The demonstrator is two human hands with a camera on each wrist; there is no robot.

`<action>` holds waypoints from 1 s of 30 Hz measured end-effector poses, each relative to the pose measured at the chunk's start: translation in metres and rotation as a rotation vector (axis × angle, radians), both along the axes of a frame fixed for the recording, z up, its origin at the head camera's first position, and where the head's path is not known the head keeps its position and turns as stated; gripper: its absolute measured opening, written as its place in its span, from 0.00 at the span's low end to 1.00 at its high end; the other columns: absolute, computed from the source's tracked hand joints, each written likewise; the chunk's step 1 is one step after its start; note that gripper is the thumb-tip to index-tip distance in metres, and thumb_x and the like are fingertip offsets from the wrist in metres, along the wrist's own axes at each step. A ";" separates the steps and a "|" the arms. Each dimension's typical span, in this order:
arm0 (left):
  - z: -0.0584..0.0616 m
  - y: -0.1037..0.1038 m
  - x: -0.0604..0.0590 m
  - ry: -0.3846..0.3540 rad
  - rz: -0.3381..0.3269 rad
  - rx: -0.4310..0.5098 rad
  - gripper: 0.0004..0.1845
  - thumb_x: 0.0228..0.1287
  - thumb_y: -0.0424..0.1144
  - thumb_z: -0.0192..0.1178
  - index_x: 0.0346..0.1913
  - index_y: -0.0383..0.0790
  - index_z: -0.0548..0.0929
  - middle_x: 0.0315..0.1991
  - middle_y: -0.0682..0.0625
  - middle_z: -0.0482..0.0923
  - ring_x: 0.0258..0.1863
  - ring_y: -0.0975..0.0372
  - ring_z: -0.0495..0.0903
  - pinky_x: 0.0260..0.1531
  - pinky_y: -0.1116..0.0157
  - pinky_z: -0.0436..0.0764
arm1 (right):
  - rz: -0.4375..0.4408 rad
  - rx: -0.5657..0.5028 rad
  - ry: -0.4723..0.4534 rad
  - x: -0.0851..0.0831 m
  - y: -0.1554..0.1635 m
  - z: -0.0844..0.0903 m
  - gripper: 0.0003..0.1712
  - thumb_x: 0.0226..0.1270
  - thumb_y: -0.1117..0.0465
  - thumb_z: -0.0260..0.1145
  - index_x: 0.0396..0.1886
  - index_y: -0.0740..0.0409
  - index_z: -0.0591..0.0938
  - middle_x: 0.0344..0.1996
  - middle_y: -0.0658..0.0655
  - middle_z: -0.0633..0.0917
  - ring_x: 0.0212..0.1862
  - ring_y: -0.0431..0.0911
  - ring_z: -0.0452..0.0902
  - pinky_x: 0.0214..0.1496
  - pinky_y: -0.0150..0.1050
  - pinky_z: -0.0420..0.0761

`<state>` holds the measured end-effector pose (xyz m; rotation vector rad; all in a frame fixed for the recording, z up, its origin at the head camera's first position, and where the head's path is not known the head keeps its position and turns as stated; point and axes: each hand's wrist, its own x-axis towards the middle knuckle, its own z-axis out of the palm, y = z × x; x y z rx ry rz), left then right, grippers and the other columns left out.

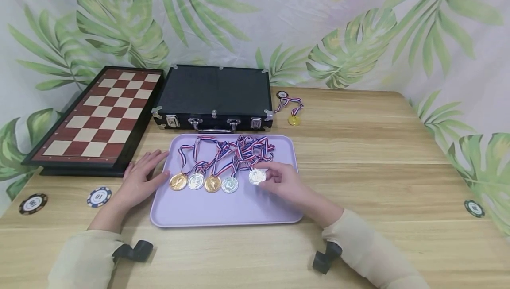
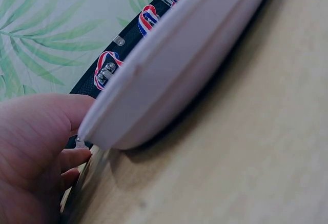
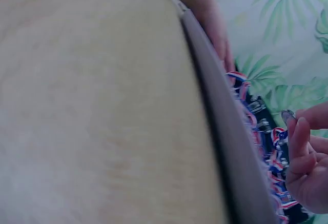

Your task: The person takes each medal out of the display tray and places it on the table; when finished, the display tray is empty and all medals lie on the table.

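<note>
My right hand [image 1: 288, 185] pinches a silver medal [image 1: 256, 177] between thumb and fingers over the right part of a lilac tray [image 1: 191, 213]. In the right wrist view that medal [image 3: 287, 116] is seen edge-on at the fingertips, above the tray's rim. To its left lie gold and silver medals in a row, among them a gold medal [image 1: 178, 182] and a silver medal [image 1: 229, 185]. Their striped ribbons [image 1: 247, 152] tangle along the tray's back. My left hand [image 1: 137, 180] rests at the tray's left edge, its thumb touching the rim, fingers relaxed.
A black case [image 1: 219, 90] stands behind the tray, a checkered board [image 1: 99, 116] to its left. Another gold medal [image 1: 294, 120] lies right of the case beside a black chip [image 1: 282, 94]. More chips lie left, like the blue chip [image 1: 99, 197], and a green chip [image 1: 474, 208] right.
</note>
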<state>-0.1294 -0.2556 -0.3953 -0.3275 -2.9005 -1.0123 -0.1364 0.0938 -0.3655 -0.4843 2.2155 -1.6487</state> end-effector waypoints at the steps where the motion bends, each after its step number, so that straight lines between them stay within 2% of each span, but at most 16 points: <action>1: 0.000 0.000 0.000 0.001 -0.001 0.000 0.28 0.59 0.44 0.52 0.60 0.37 0.63 0.61 0.33 0.53 0.61 0.41 0.45 0.53 0.44 0.31 | 0.004 -0.025 -0.021 0.000 0.004 0.005 0.25 0.49 0.73 0.62 0.51 0.61 0.73 0.24 0.56 0.74 0.24 0.42 0.70 0.25 0.31 0.73; 4: 0.000 0.001 0.000 0.000 -0.003 0.001 0.27 0.59 0.44 0.52 0.60 0.37 0.63 0.60 0.33 0.54 0.60 0.41 0.45 0.53 0.43 0.32 | 0.016 -0.084 -0.050 0.000 0.018 0.022 0.25 0.51 0.73 0.60 0.52 0.63 0.72 0.26 0.58 0.73 0.27 0.45 0.70 0.30 0.34 0.74; 7: 0.000 0.001 0.000 0.000 -0.001 0.000 0.27 0.59 0.44 0.52 0.60 0.37 0.63 0.60 0.33 0.54 0.61 0.41 0.45 0.53 0.43 0.32 | 0.017 -0.140 -0.013 -0.003 0.033 0.045 0.25 0.52 0.74 0.59 0.53 0.66 0.70 0.27 0.61 0.74 0.28 0.46 0.71 0.32 0.36 0.76; 13: 0.001 0.001 0.000 -0.007 0.008 -0.002 0.27 0.59 0.44 0.52 0.60 0.37 0.63 0.60 0.33 0.53 0.61 0.42 0.44 0.53 0.43 0.31 | -0.031 -0.297 0.146 -0.015 0.060 0.097 0.23 0.53 0.76 0.56 0.52 0.64 0.72 0.26 0.57 0.75 0.27 0.43 0.71 0.30 0.31 0.74; 15: 0.002 0.001 0.000 -0.010 0.008 -0.002 0.27 0.59 0.44 0.52 0.60 0.37 0.63 0.61 0.33 0.53 0.61 0.42 0.44 0.53 0.43 0.31 | -0.048 -0.387 0.214 -0.020 0.065 0.113 0.22 0.52 0.78 0.56 0.50 0.64 0.73 0.25 0.58 0.75 0.25 0.42 0.70 0.27 0.29 0.73; 18: 0.001 0.001 0.000 -0.006 0.008 0.001 0.27 0.59 0.44 0.52 0.60 0.37 0.63 0.61 0.33 0.53 0.61 0.42 0.44 0.53 0.43 0.31 | -0.077 -0.544 0.238 -0.027 0.069 0.137 0.21 0.51 0.81 0.54 0.47 0.67 0.75 0.25 0.59 0.76 0.24 0.42 0.69 0.24 0.28 0.72; 21: 0.000 0.000 -0.001 -0.004 0.008 0.001 0.28 0.59 0.44 0.52 0.60 0.37 0.63 0.61 0.33 0.53 0.61 0.42 0.44 0.53 0.43 0.31 | -0.071 -0.705 0.191 -0.036 0.072 0.160 0.20 0.50 0.83 0.53 0.46 0.71 0.74 0.26 0.62 0.76 0.23 0.44 0.70 0.23 0.28 0.72; 24: 0.000 0.000 -0.001 -0.010 0.008 -0.002 0.28 0.59 0.44 0.52 0.61 0.38 0.62 0.61 0.33 0.53 0.61 0.42 0.44 0.54 0.44 0.31 | -0.073 -0.814 0.120 -0.046 0.075 0.181 0.20 0.50 0.83 0.55 0.45 0.73 0.73 0.26 0.63 0.76 0.24 0.46 0.72 0.23 0.30 0.73; 27: 0.000 0.000 -0.001 -0.015 0.008 -0.004 0.28 0.59 0.44 0.52 0.61 0.38 0.62 0.61 0.33 0.53 0.61 0.42 0.43 0.53 0.44 0.31 | -0.104 -0.861 0.103 -0.057 0.073 0.198 0.21 0.48 0.82 0.57 0.46 0.74 0.72 0.27 0.65 0.76 0.25 0.49 0.72 0.22 0.31 0.73; 30: 0.001 0.000 -0.001 -0.018 0.009 -0.005 0.28 0.59 0.44 0.52 0.61 0.38 0.62 0.61 0.33 0.52 0.61 0.42 0.43 0.53 0.44 0.30 | -0.181 -0.834 0.134 -0.069 0.069 0.212 0.21 0.47 0.82 0.59 0.46 0.74 0.73 0.28 0.66 0.76 0.25 0.49 0.72 0.20 0.30 0.72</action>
